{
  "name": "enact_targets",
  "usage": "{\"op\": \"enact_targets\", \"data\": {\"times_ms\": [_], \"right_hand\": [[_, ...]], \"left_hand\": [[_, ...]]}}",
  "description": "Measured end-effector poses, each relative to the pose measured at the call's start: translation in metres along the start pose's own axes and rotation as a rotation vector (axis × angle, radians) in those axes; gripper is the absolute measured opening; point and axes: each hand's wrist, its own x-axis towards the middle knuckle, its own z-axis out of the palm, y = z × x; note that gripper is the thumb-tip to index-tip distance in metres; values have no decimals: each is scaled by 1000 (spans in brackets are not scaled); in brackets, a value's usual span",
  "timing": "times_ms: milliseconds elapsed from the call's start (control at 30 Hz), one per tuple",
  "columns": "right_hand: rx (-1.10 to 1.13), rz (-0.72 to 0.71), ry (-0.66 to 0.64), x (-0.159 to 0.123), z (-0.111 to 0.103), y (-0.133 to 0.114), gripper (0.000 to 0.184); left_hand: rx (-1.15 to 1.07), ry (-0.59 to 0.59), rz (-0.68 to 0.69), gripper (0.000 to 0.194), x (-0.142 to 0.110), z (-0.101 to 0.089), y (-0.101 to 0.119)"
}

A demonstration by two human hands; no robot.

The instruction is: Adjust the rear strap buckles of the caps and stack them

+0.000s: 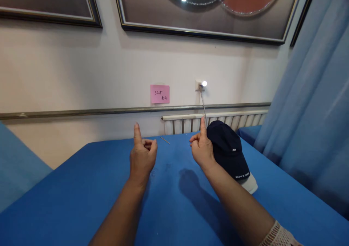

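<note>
Both hands are raised over a blue-covered table [106, 187], each with its index finger pointing up and the other fingers curled. My left hand [141, 157] holds nothing; its thumb stands apart from the index finger. Likewise, nothing shows in my right hand [202, 147], whose thumb is mostly hidden. Just beside the right hand is a dark navy cap [227, 147] with white lettering on its brim, partly covered by the hand and forearm. Under the cap's brim lies a white object [251, 185], mostly hidden. A thin stick [165, 140] lies at the far edge, between the hands.
Behind the table runs a wall with a pipe [122, 111], a white radiator [182, 117] and a pink note [160, 94]. A lit plug [201, 86] has a cable hanging down. Blue curtains [308, 111] hang at the right. Framed pictures [201, 24] are above.
</note>
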Motion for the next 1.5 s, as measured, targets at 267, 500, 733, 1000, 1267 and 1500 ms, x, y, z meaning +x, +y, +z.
{"op": "enact_targets", "data": {"times_ms": [267, 500, 733, 1000, 1267, 1500], "right_hand": [[40, 19, -20, -5, 6, 5, 98], [33, 38, -31, -6, 9, 5, 97], [39, 67, -65, -10, 7, 5, 91], [-62, 44, -161, -20, -15, 21, 51], [-513, -121, 198, 19, -83, 42, 37], [-956, 65, -8, 58, -104, 69, 30]], "left_hand": [[-20, -69, -9, 89, -5, 2, -3], [-4, -104, -14, 88, -5, 2, -4], [45, -230, -31, 84, -8, 11, -7], [317, -837, 8, 58, -45, 34, -44], [297, -985, 97, 42, -111, 5, -61], [100, -830, 31, 35, -133, 2, -86]]}}
